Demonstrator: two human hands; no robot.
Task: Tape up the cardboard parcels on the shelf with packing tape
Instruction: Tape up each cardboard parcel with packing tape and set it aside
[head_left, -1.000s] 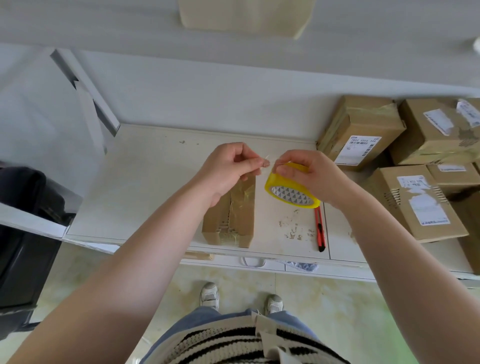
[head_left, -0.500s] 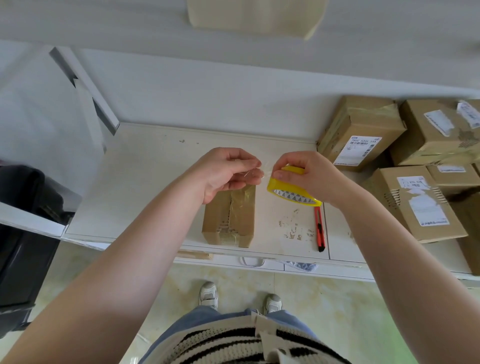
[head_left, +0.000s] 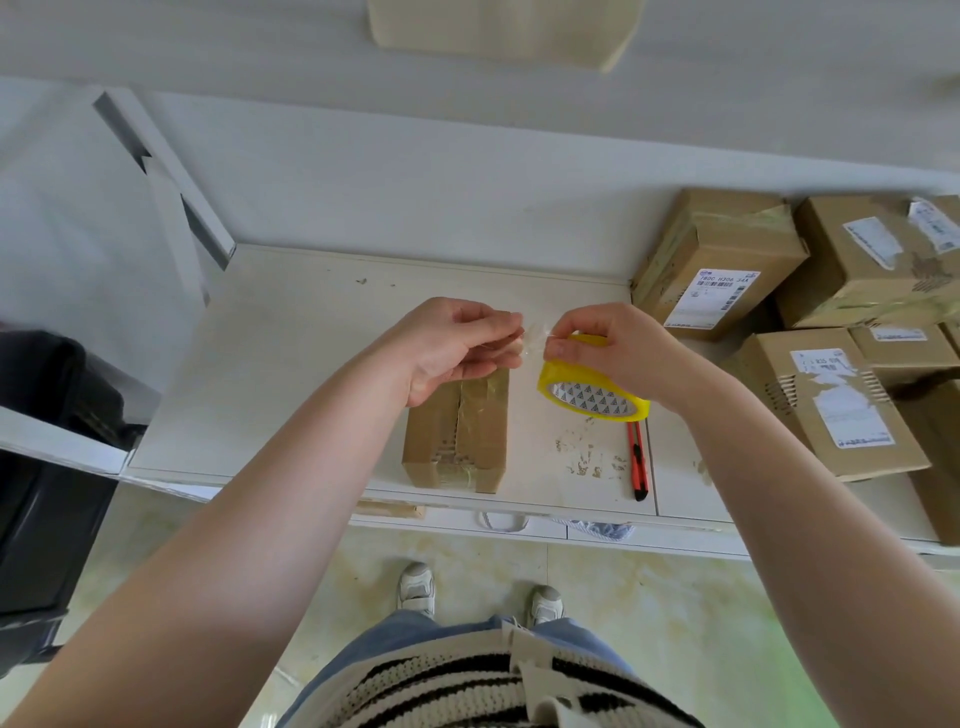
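A small cardboard parcel lies on the white shelf, with tape across its top seam. Just above its far end, my left hand pinches the loose end of clear tape. My right hand holds the yellow tape roll to the right of the parcel, tilted, thumb on its rim. The two hands are a few centimetres apart, with a short stretch of tape between them.
A red utility knife lies on the shelf right of the parcel, beside tape scraps. Several labelled cardboard boxes are stacked at the right. A black bin stands at the left. An upper shelf runs overhead.
Both hands have dropped slightly toward the parcel. The roll has tilted flatter, and my left hand has turned palm-up while keeping the tape end.
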